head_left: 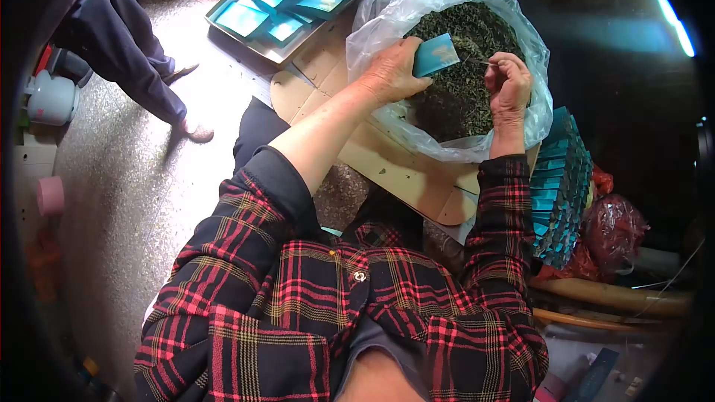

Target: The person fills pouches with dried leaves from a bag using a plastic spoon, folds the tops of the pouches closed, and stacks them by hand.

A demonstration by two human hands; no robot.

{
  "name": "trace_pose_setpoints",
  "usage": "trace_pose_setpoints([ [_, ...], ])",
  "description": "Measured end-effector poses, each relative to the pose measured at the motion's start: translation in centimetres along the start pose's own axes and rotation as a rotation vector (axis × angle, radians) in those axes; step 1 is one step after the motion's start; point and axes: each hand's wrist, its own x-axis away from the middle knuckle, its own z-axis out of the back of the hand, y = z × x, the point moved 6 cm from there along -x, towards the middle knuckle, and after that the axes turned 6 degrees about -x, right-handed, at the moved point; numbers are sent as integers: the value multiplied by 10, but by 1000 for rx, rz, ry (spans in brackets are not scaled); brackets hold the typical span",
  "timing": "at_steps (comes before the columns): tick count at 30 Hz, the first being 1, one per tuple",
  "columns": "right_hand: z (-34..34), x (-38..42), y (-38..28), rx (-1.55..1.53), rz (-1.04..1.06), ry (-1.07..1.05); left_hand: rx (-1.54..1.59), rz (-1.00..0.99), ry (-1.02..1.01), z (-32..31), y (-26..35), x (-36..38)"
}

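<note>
My left hand (391,71) is closed on a small teal packet (436,55), holding it over the left part of a large clear plastic bag (378,18). Dried, dark green leaves (465,97), looking like loose tea, fill the bag. Above their right side, the fingers of my right hand (511,83) pinch a thin, shiny utensil (477,62). It points left toward the packet's mouth; its far end is too small to make out.
Cardboard (395,155) lies under the bag. A shallow box (287,52) of teal packets stands at the upper left, and stacked teal packets (558,186) stand at the right. Beyond the box is a person's trouser leg (123,45). A red plastic bag (614,231) sits at far right.
</note>
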Motion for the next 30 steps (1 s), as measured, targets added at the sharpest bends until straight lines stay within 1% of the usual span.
trace_pose_setpoints([
  [2,-7,-2,0,37,-34,-75,5,-18,6,0,1,0],
  [3,-8,-3,-2,38,-34,-76,9,-27,9,0,1,0],
  [6,-20,-4,-3,151,-119,-173,-1,-16,-15,0,2,-1],
  [7,-25,-4,-7,151,-118,-172,-7,-13,-26,-1,2,-1],
  [10,-48,0,-10,368,-95,-313,-6,-28,-12,-1,3,-2],
  [11,-52,0,-10,369,-96,-314,-6,-35,-6,-2,2,-2],
  [14,-70,2,-13,493,39,-433,37,-21,-27,-3,-2,-2],
  [15,-73,5,-16,493,39,-435,58,-15,-38,-3,-3,-2],
  [18,-89,22,-44,844,434,-521,49,-5,-24,-2,-2,-3],
  [19,-89,25,-48,845,435,-522,44,0,-17,-2,-1,-3],
  [22,-83,36,-72,831,670,-376,45,24,-30,0,0,-3],
  [23,-78,34,-73,831,671,-378,44,37,-37,0,0,-3],
  [26,-24,16,-59,518,335,-107,43,14,-11,0,1,-3],
  [27,-20,16,-53,519,336,-106,41,4,1,1,2,-3],
  [30,9,12,-1,350,-221,106,39,-12,17,0,3,-3],
])
